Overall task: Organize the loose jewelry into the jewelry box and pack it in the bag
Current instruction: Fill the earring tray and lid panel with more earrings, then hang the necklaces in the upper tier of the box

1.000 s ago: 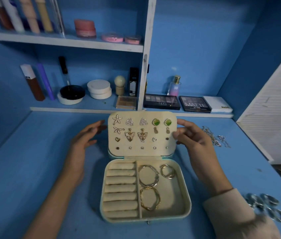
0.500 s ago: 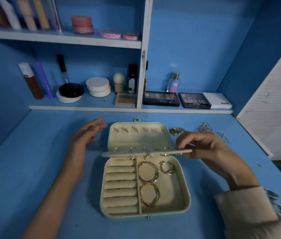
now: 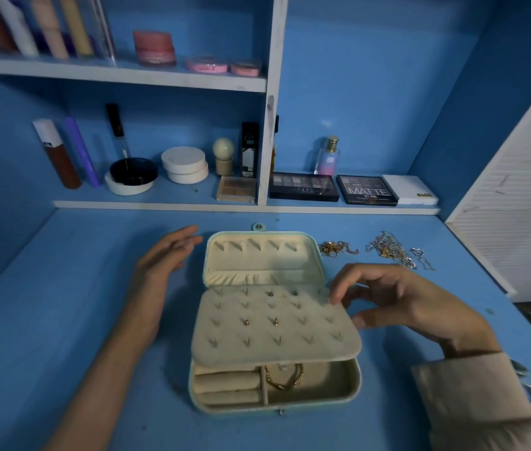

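Cream earring panel (image 3: 274,327) lies folded down over the tray of the jewelry box (image 3: 316,405), centre frame on the blue surface (image 3: 62,320), lid (image 3: 261,258) laid open behind. Right hand (image 3: 404,304) is at the panel's right edge, fingers curled, index tip on it; pinching or only touching, can't tell. Left hand (image 3: 163,262) is flat and spread, empty, left of the lid. Step: probably clearing access to the lid pocket. Next: fetch the tangled loose chains (image 3: 391,252), right of centre. Bag not visible.
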`<control>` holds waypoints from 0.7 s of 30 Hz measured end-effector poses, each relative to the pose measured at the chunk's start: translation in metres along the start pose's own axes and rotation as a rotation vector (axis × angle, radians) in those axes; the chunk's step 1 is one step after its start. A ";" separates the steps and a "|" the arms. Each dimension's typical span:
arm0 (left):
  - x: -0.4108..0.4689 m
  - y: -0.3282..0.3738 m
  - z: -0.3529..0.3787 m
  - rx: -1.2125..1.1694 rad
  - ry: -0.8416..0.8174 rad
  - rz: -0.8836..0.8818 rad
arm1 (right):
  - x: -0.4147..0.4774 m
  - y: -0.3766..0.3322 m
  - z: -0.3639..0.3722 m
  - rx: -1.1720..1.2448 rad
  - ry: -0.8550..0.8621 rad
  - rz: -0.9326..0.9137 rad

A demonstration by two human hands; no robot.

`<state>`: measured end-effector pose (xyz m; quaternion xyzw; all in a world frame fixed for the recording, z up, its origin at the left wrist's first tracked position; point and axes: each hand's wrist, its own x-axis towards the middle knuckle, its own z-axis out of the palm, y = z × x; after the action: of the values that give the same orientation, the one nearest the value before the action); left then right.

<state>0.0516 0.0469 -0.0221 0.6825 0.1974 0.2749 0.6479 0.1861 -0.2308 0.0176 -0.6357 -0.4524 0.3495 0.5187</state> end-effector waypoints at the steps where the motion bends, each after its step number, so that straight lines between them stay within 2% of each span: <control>1: 0.000 0.000 0.001 0.017 0.015 -0.003 | 0.000 0.000 0.001 0.025 0.031 -0.005; 3: 0.001 -0.004 0.004 0.094 0.034 -0.023 | 0.004 0.001 0.004 0.103 0.169 -0.029; 6: 0.005 -0.010 0.005 0.311 -0.018 -0.062 | 0.018 0.008 0.012 0.177 0.492 -0.049; 9: 0.009 -0.007 0.009 0.495 -0.086 -0.072 | 0.032 0.019 0.018 -0.157 0.754 0.074; 11: 0.011 0.000 0.014 0.535 -0.097 -0.044 | 0.035 0.024 0.021 -0.342 0.793 0.153; 15: 0.013 0.011 0.022 0.461 -0.036 -0.091 | 0.039 0.033 0.026 -0.512 0.732 0.238; 21: 0.007 0.007 0.023 0.148 0.001 -0.102 | 0.042 0.034 0.027 -0.381 0.810 0.156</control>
<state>0.0711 0.0325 -0.0143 0.7172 0.2521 0.2267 0.6088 0.1830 -0.1841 -0.0199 -0.8374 -0.2202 0.0213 0.4998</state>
